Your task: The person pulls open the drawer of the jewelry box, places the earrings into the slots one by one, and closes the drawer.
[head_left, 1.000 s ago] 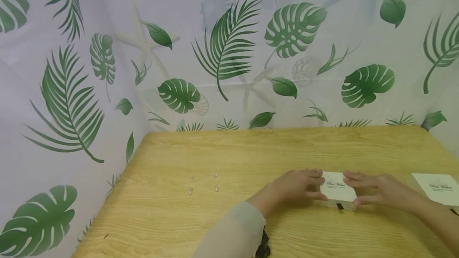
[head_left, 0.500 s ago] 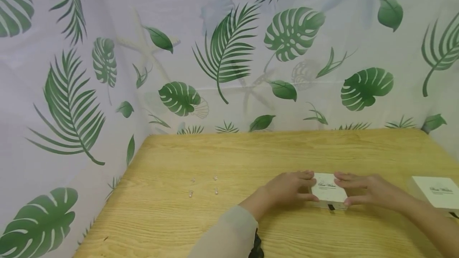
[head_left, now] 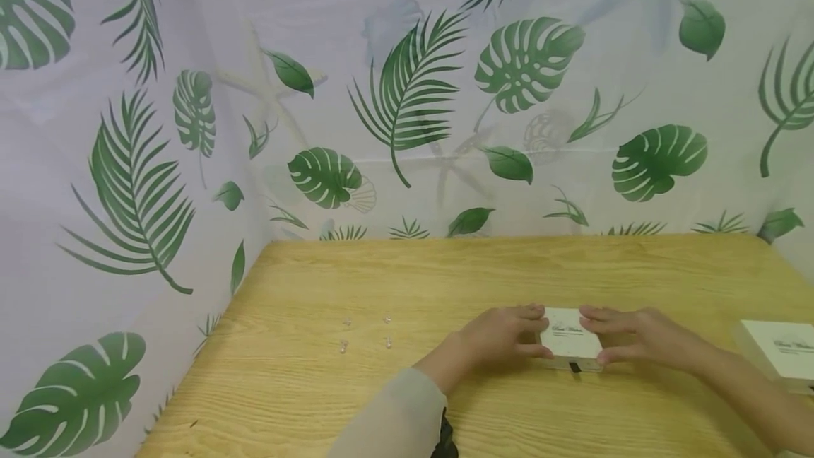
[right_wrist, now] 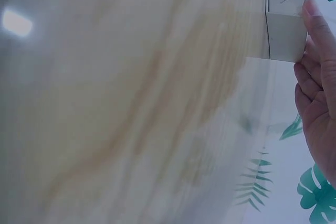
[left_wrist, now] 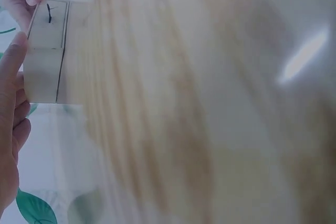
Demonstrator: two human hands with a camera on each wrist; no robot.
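Observation:
A small white gift box (head_left: 569,341) with "Best Wishes" printed on its lid and a black ribbon tab (head_left: 575,367) at its front lies on the wooden table. My left hand (head_left: 505,334) grips its left side, thumb near the front corner and fingers towards the back. From the right, my right hand (head_left: 632,334) holds the opposite side in the same way. In the left wrist view, the box (left_wrist: 44,72) has fingers along its side wall. The right wrist view shows fingertips at the edge of the box (right_wrist: 287,35).
A second white box (head_left: 785,352) with similar print stands at the right edge, beyond my right forearm. Several tiny shiny pieces, among them one silvery piece (head_left: 343,347) and another (head_left: 388,342), lie on the table (head_left: 305,401) at left. A leaf-patterned cloth (head_left: 420,182) hangs behind.
Both hands have slid the gift box to the left along the table, keeping their hold on its sides. The second box and the shiny pieces stay in place; the view shifts slightly.

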